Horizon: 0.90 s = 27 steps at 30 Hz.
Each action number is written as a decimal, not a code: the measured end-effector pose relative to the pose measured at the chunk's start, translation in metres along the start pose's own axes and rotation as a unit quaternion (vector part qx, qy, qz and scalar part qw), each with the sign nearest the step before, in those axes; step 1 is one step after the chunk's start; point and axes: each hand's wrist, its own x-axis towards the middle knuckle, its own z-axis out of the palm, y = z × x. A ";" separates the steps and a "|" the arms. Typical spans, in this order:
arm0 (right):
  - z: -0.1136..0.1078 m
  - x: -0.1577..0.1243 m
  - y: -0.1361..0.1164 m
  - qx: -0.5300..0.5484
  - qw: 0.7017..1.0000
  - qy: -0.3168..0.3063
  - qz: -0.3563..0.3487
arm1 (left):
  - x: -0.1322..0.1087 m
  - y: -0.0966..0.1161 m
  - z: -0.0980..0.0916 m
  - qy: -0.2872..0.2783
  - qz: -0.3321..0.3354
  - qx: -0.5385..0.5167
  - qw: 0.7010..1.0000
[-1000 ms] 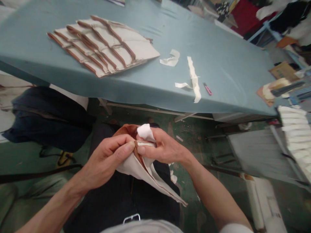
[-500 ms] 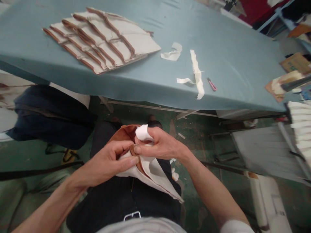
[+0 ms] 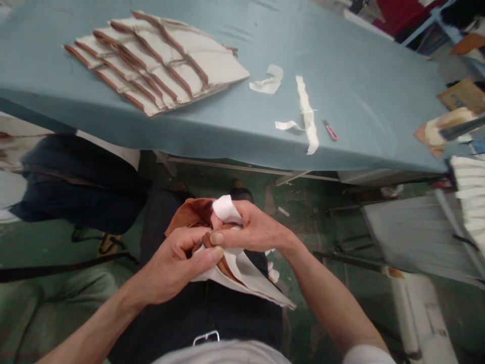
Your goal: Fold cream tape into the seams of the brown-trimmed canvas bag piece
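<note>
Over my lap I hold a white-and-brown fabric piece (image 3: 250,275) with brown edging along its folds. My left hand (image 3: 182,263) is closed on it, thumb and fingers pinching the brown edge. Beside it, my right hand (image 3: 250,225) is also closed, its thumb pressing the same edge close to my left fingertips. A white wrap (image 3: 227,208) sits around one of my right fingers. The brown part (image 3: 185,215) of the piece rises behind my left hand. My fingers hide the exact spot being pinched.
A blue-green covered table (image 3: 364,101) stands in front of me. On it lie a stack of white pieces with brown edges (image 3: 162,60), white fabric strips (image 3: 308,119) and a pink-handled cutter (image 3: 330,130). Dark blue cloth (image 3: 79,182) hangs at left; a grey panel (image 3: 413,227) is at right.
Both hands have shifted slightly to the right with the fabric, my left hand also a little lower. The piece's free corner has swung right and slightly up.
</note>
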 end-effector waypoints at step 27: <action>0.016 -0.017 0.002 0.040 0.996 0.038 -0.066 | 0.000 0.010 -0.005 0.177 0.004 0.034 0.984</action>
